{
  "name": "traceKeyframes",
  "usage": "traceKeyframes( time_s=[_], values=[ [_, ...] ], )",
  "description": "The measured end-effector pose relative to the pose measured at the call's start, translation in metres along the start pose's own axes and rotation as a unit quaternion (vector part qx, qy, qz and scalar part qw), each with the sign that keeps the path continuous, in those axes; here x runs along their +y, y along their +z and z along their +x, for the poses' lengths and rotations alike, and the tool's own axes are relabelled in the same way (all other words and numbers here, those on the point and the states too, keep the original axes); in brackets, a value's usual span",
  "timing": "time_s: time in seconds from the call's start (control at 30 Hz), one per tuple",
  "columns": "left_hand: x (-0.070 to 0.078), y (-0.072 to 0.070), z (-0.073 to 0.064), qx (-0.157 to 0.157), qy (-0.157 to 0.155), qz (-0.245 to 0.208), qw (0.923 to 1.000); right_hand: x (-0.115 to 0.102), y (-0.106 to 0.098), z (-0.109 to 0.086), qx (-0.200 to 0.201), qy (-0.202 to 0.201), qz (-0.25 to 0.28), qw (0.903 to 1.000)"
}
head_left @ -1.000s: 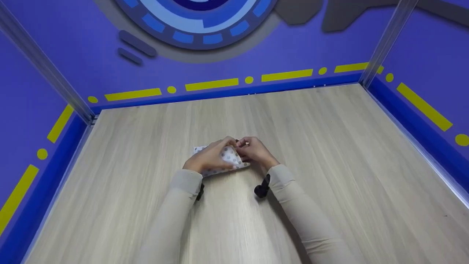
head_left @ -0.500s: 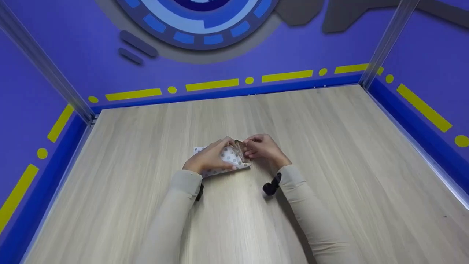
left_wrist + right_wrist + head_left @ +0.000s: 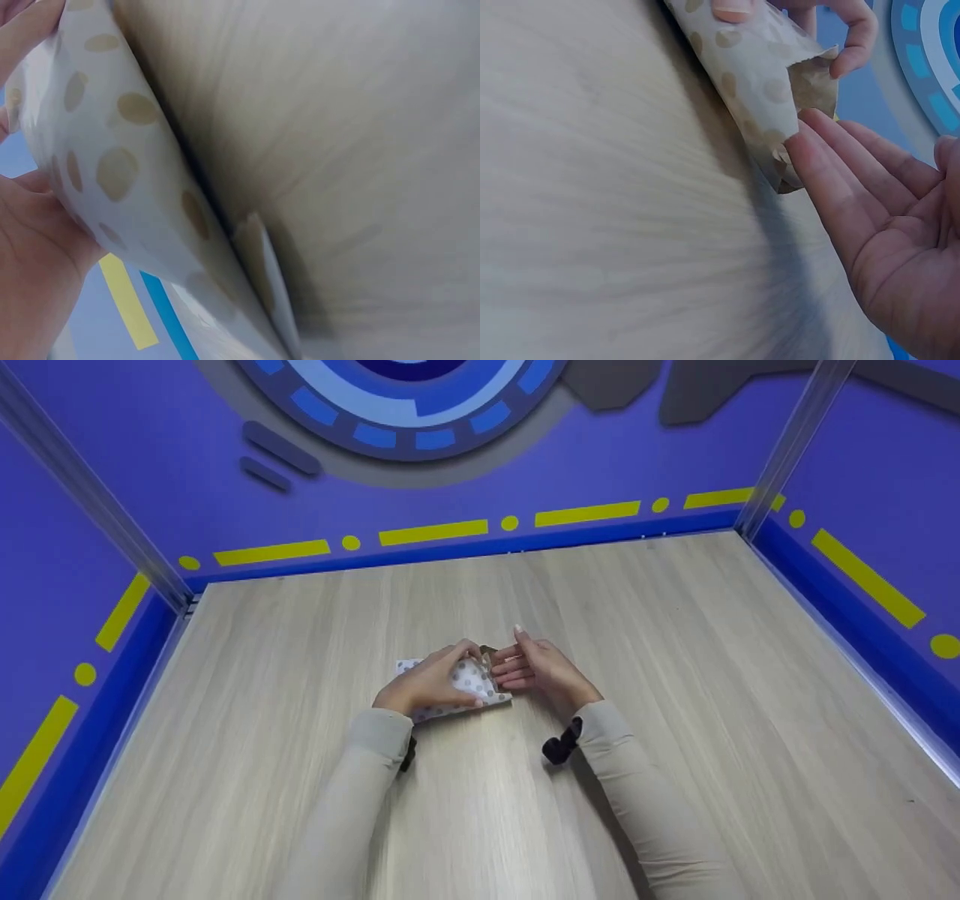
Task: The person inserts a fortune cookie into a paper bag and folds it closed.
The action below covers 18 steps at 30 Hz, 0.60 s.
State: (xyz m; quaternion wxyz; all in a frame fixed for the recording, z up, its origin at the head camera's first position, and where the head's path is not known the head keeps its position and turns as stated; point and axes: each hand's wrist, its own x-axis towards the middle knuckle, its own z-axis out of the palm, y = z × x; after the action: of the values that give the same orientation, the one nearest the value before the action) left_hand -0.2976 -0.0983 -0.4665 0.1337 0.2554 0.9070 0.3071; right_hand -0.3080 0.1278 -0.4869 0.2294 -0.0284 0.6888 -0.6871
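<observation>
A white paper bag with tan polka dots lies on its side mid-table. Around it curves my left hand, gripping it near its mouth with thumb and fingers on opposite sides. The right wrist view shows the torn-looking edge of the bag and its brown inside. My right hand is at that mouth, fingers extended and thumb raised; the fingertips reach the opening, some behind its edge. In the left wrist view, the dotted bag bulges beside the left palm. Whatever the bag may contain is hidden.
The light wood table spreads out around both hands. Blue panels with yellow markings stand along the back and both sides. Black wrist-camera mounts hang under the sleeves, close above the tabletop.
My right hand has shifted a little to the right. Its fingers, bent at the bag's mouth earlier, are now straight with the thumb up. The left hand and bag have barely moved.
</observation>
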Motion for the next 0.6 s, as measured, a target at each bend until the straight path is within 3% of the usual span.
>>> traceKeyframes(
  time_s=[0.37,0.6],
  values=[
    [0.003,0.003,-0.003,-0.001,-0.016,-0.007,0.9998,0.002,0.012,-0.004,-0.025,-0.002,-0.007,0.9997],
    [0.006,0.005,-0.005,0.004,-0.030,0.001,0.9995,0.003,0.021,0.000,-0.031,0.006,0.023,0.9992]
  ],
)
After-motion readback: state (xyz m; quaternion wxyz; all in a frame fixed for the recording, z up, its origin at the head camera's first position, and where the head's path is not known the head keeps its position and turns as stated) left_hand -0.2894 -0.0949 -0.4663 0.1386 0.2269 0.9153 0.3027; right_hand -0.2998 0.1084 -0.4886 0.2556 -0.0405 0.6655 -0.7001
